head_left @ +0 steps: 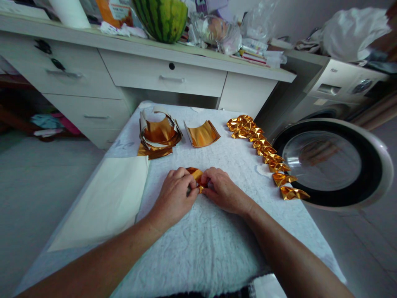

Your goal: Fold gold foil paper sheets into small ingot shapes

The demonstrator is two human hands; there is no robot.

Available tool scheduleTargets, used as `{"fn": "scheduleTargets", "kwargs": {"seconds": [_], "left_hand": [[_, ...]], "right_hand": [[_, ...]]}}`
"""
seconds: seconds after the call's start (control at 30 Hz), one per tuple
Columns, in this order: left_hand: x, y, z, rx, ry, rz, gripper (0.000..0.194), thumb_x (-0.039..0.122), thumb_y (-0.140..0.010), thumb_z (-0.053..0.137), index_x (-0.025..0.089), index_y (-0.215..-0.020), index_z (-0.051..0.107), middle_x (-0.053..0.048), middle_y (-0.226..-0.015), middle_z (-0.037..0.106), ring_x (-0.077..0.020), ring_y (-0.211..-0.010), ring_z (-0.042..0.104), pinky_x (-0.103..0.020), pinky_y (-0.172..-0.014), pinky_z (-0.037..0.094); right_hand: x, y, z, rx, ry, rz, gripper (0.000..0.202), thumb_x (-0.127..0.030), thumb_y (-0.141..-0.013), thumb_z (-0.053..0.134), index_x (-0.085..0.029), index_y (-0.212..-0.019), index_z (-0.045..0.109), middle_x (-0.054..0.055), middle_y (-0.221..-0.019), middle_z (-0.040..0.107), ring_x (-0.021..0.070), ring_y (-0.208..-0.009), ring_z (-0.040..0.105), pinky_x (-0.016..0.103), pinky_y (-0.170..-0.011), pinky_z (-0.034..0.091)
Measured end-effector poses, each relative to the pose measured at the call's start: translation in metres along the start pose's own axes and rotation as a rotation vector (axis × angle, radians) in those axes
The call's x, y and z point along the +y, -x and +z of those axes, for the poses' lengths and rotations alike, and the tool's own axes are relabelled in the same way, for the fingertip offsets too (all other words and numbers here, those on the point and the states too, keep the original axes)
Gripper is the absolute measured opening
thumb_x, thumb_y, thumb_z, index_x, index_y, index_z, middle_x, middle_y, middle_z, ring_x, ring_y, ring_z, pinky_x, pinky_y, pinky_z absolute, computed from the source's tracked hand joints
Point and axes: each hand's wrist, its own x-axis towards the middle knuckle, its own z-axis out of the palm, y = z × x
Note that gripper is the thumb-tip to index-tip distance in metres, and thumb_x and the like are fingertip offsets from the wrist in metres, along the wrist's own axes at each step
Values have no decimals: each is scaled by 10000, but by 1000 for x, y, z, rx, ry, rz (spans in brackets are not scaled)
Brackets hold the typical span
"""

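Note:
A small gold foil piece is pinched between both hands over the cloth-covered table. My left hand grips its left side with bent fingers, and my right hand holds its right side. Beyond them lies a curved gold sheet. To its left sits a stack of curled gold sheets. Folded shiny gold pieces form a slanting row along the table's right side.
A pale flat sheet covers the table's left part. Behind stands a white desk bearing a watermelon and plastic bags. At the right, a washing machine's round door hangs open beside the table.

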Motion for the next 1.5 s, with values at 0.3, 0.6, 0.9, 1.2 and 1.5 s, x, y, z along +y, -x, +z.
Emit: {"fn": "scheduleTargets", "kwargs": {"seconds": [0.3,0.6,0.9,1.2,1.5], "left_hand": [[0,0,-2,-35,5,29,90,134,-801,591,213,-837,617,-36,-937,564,-226,-930,500,-386,-838,419],[2,3,-5,-58,25,34,169,106,-792,553,219,-896,624,-37,-982,578,-229,-958,498,-402,-870,427],[0,3,-2,-52,-3,43,129,114,-817,538,216,-856,607,-38,-968,573,-223,-947,501,-392,-852,428],[-2,5,-1,-66,12,42,158,81,-807,515,214,-864,579,-44,-987,560,-232,-967,493,-398,-862,428],[-3,5,-2,-102,20,58,178,80,-832,485,213,-909,575,-48,-1012,552,-236,-1007,485,-405,-894,421]], "right_hand": [[0,0,5,26,38,2,86,-140,-801,595,-189,-830,530,21,-852,568,171,-819,496,309,-769,358],[1,0,6,38,38,-4,107,-131,-791,590,-195,-843,523,21,-859,572,175,-822,499,310,-778,361],[1,0,8,44,68,3,94,-157,-805,588,-198,-855,519,20,-867,574,176,-825,496,314,-770,351],[-8,0,9,46,116,80,194,-264,-811,630,-195,-957,522,50,-929,593,208,-851,504,342,-758,345],[-7,3,6,-13,75,24,611,-81,-809,531,-280,-1368,382,72,-1108,575,221,-996,490,383,-888,340]]}}
